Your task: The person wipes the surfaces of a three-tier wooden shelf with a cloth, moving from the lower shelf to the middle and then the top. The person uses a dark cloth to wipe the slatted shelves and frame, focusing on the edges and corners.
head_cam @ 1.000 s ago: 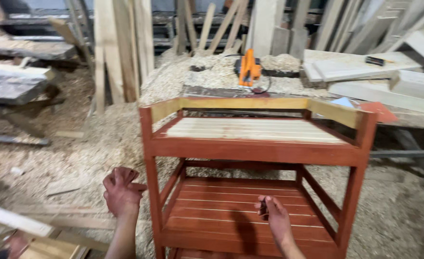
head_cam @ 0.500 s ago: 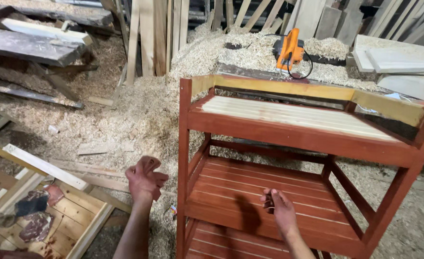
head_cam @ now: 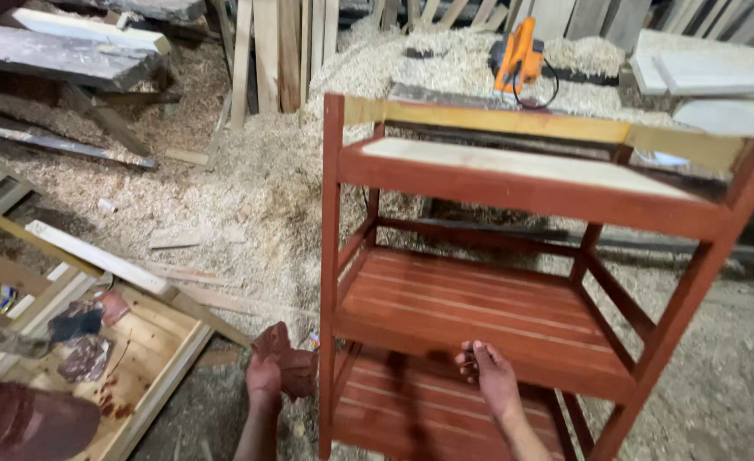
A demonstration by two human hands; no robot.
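The light is soft and even, like daylight. The top of the red wooden rack (head_cam: 513, 222) and the sawdust (head_cam: 249, 188) look bright. Under the rack's shelves it is darker, and a soft shadow lies on the middle shelf by the right hand (head_cam: 489, 376). The whole picture is a bit blurry. The left hand (head_cam: 276, 369) looks smeared. There is no strong glare. The boards at the top edge lean and bend a little.

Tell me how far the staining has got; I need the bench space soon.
Done: rack legs, rails and lower shelves look red-brown. In hand: left hand holds a stained rag; right hand is at the middle shelf's front rail. Left: top slats and yellow top rail look bare.
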